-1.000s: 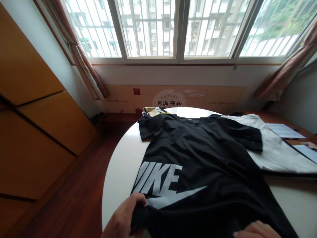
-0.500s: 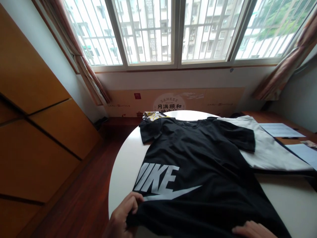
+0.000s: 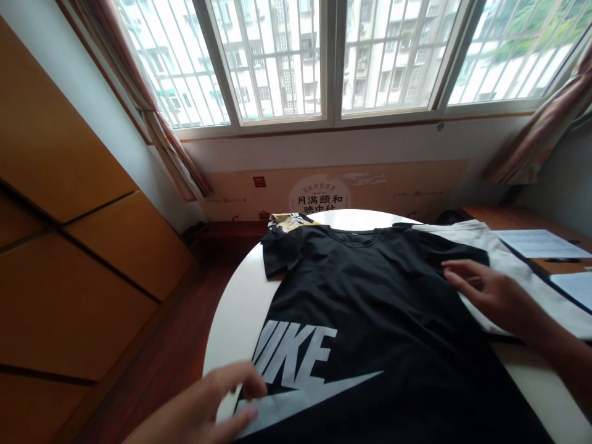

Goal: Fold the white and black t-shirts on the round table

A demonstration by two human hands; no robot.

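Observation:
A black Nike T-shirt (image 3: 365, 290) lies spread flat on a round white table (image 3: 351, 217), with a large pale logo and swoosh near its lower hem. My right hand (image 3: 490, 290) rests with spread fingers on the shirt's left-hand sleeve as I see it, over the edge of a white garment (image 3: 559, 311) beneath. At the bottom left, my left hand (image 3: 213, 401) is at the shirt's side edge next to the swoosh, fingers apart. A patterned yellow and white cloth (image 3: 287, 222) pokes out from under the collar.
Loose papers (image 3: 539, 243) and a dark pen (image 3: 562, 260) lie on a wooden desk (image 3: 522, 216) to the right. A tall orange wardrobe (image 3: 69, 216) stands on the left above a red-brown wood floor (image 3: 171, 296). A barred window (image 3: 324, 61) is straight ahead.
My right hand has moved from the bottom hem up to the sleeve. My left hand has let go of the hem, which now lies flatter.

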